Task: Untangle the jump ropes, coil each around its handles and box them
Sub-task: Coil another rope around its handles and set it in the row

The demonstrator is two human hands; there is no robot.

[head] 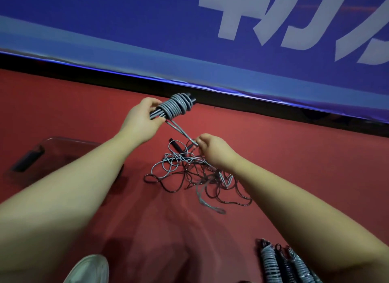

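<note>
The left hand (143, 116) is curled round a pair of black handles, holding the half-wound coil (175, 107) of grey rope above the red floor (294, 156), close to the floor's far edge where a blue banner (147, 30) rises. The right hand (212, 148) pinches the two grey strands (181, 133) that run from the coil down toward the tangle (193, 175) lying on the floor just beneath.

The free grey length looks threaded through the dark ropes in that heap. Winding on more turns before it is freed would probably drag the heap along, tighten a knot, or lift the loose black handle (175, 144). If the strands go slack, the outer turns could slide off the handle ends.

The banner leaves little room beyond the coil. Open floor lies right of the tangle and toward the person. The clear box (63, 138) sits at the left, partly under the left forearm. Finished coils (280, 263) lie at the near right, and a shoe (88, 270) is at the near edge.
</note>
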